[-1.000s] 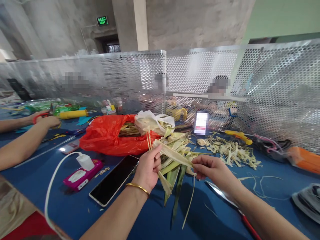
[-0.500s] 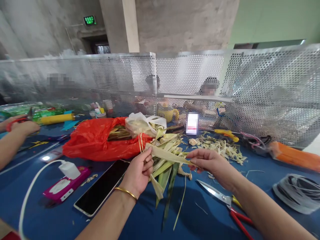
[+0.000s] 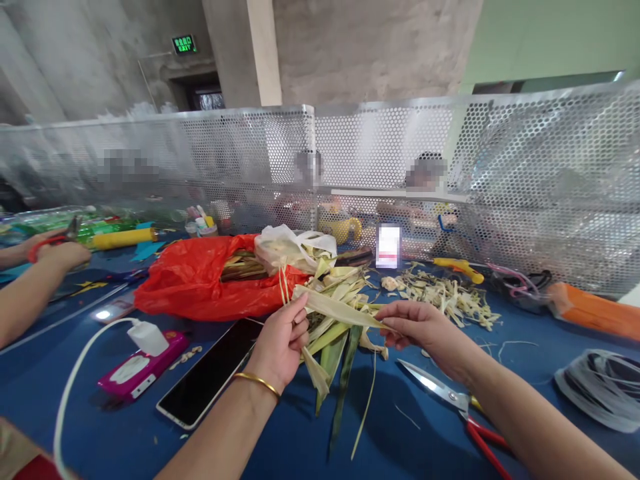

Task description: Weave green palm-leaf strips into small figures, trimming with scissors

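Observation:
A pale, dried leaf strip [image 3: 345,311] is stretched between my two hands, over a loose pile of similar leaves [image 3: 327,353]. My left hand [image 3: 283,340], with a gold bangle at the wrist, is closed on the strip's left end, and a folded leaf tail hangs below its fingers. At the strip's right end, my right hand [image 3: 413,327] pinches the narrow tip between thumb and fingers. Scissors [image 3: 445,393] with red handles lie partly under my right forearm. Behind my left hand sits a red plastic bag [image 3: 200,293] holding more dried leaves.
A phone [image 3: 210,373] and a magenta power strip [image 3: 145,363] with a white charger lie left. Leaf scraps [image 3: 450,297], a yellow glue gun [image 3: 457,269] and a wire coil [image 3: 600,387] are right. Another person's hand [image 3: 65,253] holds red-handled scissors. A perforated screen [image 3: 380,147] stands behind.
The view has shifted slightly, so the table's things appear a little further right. Both hands keep nearly the same hold on the leaf strip.

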`<state>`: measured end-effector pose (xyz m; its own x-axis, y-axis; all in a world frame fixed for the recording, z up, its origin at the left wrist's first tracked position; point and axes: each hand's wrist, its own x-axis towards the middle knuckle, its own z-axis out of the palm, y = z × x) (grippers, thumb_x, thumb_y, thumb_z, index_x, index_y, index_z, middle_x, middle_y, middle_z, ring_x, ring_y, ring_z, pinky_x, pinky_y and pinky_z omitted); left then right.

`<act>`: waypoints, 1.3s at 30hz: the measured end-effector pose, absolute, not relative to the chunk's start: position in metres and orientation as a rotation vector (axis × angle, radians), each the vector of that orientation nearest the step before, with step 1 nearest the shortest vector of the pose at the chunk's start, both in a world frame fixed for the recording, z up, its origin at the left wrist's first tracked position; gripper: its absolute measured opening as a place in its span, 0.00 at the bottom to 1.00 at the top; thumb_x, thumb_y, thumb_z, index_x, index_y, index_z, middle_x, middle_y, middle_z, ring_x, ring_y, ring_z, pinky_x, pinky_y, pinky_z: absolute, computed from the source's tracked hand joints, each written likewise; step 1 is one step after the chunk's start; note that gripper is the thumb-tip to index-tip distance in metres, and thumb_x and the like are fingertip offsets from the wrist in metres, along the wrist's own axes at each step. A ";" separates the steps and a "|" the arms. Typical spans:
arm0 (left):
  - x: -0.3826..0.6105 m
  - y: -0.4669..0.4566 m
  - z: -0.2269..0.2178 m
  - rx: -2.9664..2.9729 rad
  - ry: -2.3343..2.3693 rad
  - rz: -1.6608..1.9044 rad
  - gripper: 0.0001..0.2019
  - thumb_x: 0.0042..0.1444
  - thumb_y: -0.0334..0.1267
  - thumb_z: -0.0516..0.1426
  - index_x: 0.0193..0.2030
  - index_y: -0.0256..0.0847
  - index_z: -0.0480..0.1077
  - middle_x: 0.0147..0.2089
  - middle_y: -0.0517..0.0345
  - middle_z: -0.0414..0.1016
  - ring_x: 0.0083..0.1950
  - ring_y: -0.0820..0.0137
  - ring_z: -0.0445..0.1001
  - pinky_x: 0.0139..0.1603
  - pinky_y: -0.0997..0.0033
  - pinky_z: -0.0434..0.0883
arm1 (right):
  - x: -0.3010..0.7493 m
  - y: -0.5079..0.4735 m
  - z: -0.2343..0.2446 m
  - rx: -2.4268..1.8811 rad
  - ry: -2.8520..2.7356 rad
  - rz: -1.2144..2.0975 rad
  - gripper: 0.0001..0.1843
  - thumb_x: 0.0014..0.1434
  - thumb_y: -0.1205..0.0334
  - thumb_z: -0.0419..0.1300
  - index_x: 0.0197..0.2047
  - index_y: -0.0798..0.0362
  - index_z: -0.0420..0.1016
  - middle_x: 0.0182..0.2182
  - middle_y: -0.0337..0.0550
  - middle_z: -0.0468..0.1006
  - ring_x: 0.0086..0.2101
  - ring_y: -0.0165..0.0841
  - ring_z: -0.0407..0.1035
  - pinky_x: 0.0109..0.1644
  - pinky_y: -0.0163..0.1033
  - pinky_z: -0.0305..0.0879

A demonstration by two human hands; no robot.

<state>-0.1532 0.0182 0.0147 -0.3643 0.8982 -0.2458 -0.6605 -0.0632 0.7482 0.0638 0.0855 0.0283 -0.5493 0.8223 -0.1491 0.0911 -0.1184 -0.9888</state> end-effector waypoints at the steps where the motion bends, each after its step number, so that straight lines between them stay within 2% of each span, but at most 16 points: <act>1: -0.153 0.018 0.015 0.349 0.991 1.696 0.17 0.49 0.36 0.63 0.24 0.39 0.55 0.19 0.72 0.51 0.15 0.86 0.42 0.12 0.84 0.42 | 0.063 0.085 0.027 -1.026 -1.620 1.721 0.18 0.47 0.50 0.68 0.35 0.56 0.77 0.24 0.41 0.79 0.23 0.26 0.72 0.28 0.31 0.66; 5: -0.152 0.018 0.011 0.383 1.016 1.713 0.22 0.43 0.38 0.67 0.23 0.40 0.54 0.19 0.73 0.50 0.15 0.86 0.41 0.12 0.84 0.42 | 0.060 0.083 0.023 -1.034 -1.653 1.745 0.24 0.55 0.41 0.59 0.36 0.57 0.76 0.27 0.44 0.80 0.25 0.29 0.74 0.29 0.33 0.67; 9: -0.152 0.019 0.009 0.404 1.039 1.723 0.22 0.40 0.38 0.68 0.23 0.40 0.54 0.19 0.74 0.49 0.15 0.86 0.41 0.12 0.84 0.42 | 0.058 0.080 0.021 -1.029 -1.792 1.709 0.18 0.54 0.48 0.62 0.36 0.56 0.76 0.30 0.44 0.80 0.26 0.28 0.74 0.29 0.33 0.66; 12: -0.152 0.019 0.010 0.393 1.061 1.709 0.22 0.41 0.36 0.68 0.23 0.40 0.54 0.18 0.74 0.48 0.15 0.86 0.41 0.12 0.84 0.42 | 0.055 0.080 0.019 -1.018 -1.832 1.674 0.14 0.51 0.52 0.64 0.33 0.54 0.76 0.27 0.40 0.79 0.25 0.27 0.72 0.30 0.33 0.66; 15: -0.151 0.019 0.012 0.387 1.073 1.701 0.22 0.40 0.35 0.68 0.23 0.40 0.54 0.18 0.74 0.48 0.15 0.86 0.42 0.12 0.84 0.42 | 0.052 0.079 0.018 -1.026 -1.737 1.666 0.19 0.54 0.46 0.60 0.32 0.55 0.75 0.25 0.41 0.78 0.24 0.28 0.72 0.27 0.32 0.64; 19: -0.151 0.020 0.011 0.411 1.068 1.695 0.22 0.38 0.35 0.68 0.24 0.40 0.54 0.18 0.74 0.50 0.15 0.86 0.42 0.11 0.84 0.42 | 0.047 0.074 0.019 -1.019 -1.564 1.846 0.28 0.56 0.37 0.52 0.34 0.56 0.73 0.28 0.45 0.79 0.24 0.31 0.74 0.24 0.33 0.65; 21: -0.151 0.020 0.009 0.428 1.077 1.687 0.23 0.38 0.36 0.69 0.23 0.40 0.54 0.18 0.74 0.49 0.15 0.86 0.42 0.12 0.84 0.42 | 0.046 0.071 0.017 -0.979 -1.603 1.918 0.27 0.55 0.37 0.55 0.35 0.56 0.72 0.29 0.45 0.79 0.23 0.31 0.74 0.23 0.33 0.65; 24: -0.150 0.020 0.009 0.444 1.076 1.631 0.23 0.39 0.37 0.69 0.23 0.39 0.54 0.18 0.74 0.47 0.15 0.87 0.42 0.12 0.85 0.42 | 0.045 0.068 0.012 -0.955 -1.808 1.802 0.18 0.50 0.47 0.63 0.31 0.55 0.72 0.26 0.40 0.78 0.20 0.27 0.70 0.21 0.31 0.64; 27: -0.154 0.018 0.016 0.425 0.994 1.651 0.19 0.42 0.39 0.68 0.25 0.37 0.59 0.19 0.74 0.48 0.15 0.87 0.41 0.12 0.85 0.41 | 0.048 0.071 0.015 -1.038 -1.865 1.624 0.14 0.49 0.50 0.62 0.28 0.54 0.71 0.22 0.37 0.77 0.18 0.27 0.68 0.21 0.31 0.62; 30: -0.164 0.014 0.027 0.384 0.883 1.746 0.12 0.50 0.39 0.64 0.32 0.35 0.66 0.19 0.73 0.48 0.14 0.86 0.43 0.12 0.85 0.43 | 0.056 0.080 0.026 -1.104 -1.749 1.443 0.17 0.46 0.46 0.63 0.30 0.52 0.74 0.22 0.39 0.77 0.19 0.28 0.67 0.23 0.33 0.63; 33: -0.177 0.006 0.037 0.319 0.818 1.778 0.05 0.58 0.34 0.56 0.34 0.34 0.68 0.18 0.73 0.45 0.13 0.85 0.44 0.12 0.85 0.45 | 0.068 0.092 0.036 -1.166 -1.737 1.188 0.21 0.42 0.40 0.65 0.26 0.51 0.73 0.19 0.40 0.76 0.19 0.30 0.66 0.24 0.36 0.63; 36: -0.190 -0.003 0.042 0.247 0.742 1.764 0.09 0.63 0.30 0.49 0.34 0.32 0.67 0.18 0.72 0.45 0.13 0.84 0.45 0.12 0.83 0.45 | 0.079 0.102 0.034 -1.230 -1.809 1.014 0.23 0.42 0.38 0.63 0.27 0.51 0.74 0.21 0.41 0.76 0.21 0.32 0.68 0.25 0.37 0.64; 39: -0.198 -0.011 0.045 0.217 0.667 1.758 0.11 0.64 0.29 0.46 0.34 0.32 0.67 0.18 0.71 0.46 0.13 0.83 0.47 0.12 0.82 0.46 | 0.089 0.109 0.022 -1.245 -1.970 0.881 0.21 0.49 0.40 0.60 0.27 0.50 0.75 0.22 0.42 0.77 0.23 0.35 0.70 0.26 0.37 0.65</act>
<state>-0.1977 -0.0111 0.0448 -0.2989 0.9343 -0.1944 -0.8278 -0.1525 0.5399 0.0887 0.1087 0.0218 -0.3475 0.9237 0.1614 0.4952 0.3269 -0.8049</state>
